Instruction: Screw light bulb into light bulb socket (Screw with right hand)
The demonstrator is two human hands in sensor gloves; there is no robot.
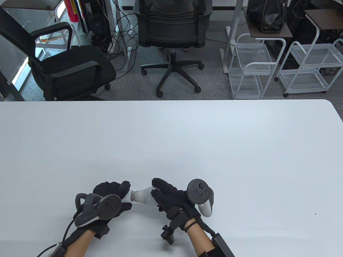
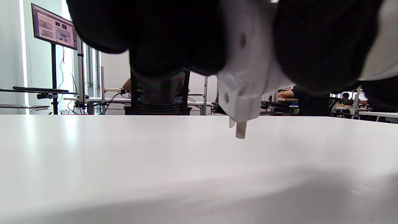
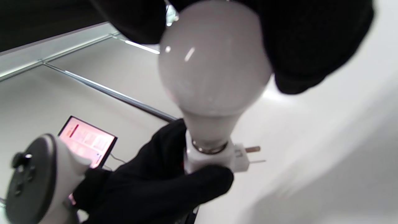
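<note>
Turning the bulb (image 1: 143, 196) cleanly looks like a matter of keeping it in line with the socket (image 1: 126, 197); a tilt would likely bind the thread, so short, even twists with the socket held firm seem wisest. A ring of metal thread shows between bulb and socket in the table and right wrist views, so I judge it not fully seated.

Both pieces are held together just above the white table (image 1: 241, 150), near its front edge, the bulb pointing sideways into the socket.

My right hand (image 1: 171, 198) has its fingers curled over the round end of the bulb, clamped on it. My left hand (image 1: 112, 196) wraps fingers and thumb around the socket, gripping it. Two plug prongs (image 3: 253, 154) stick out from the socket's side, clear of the fingers.
</note>
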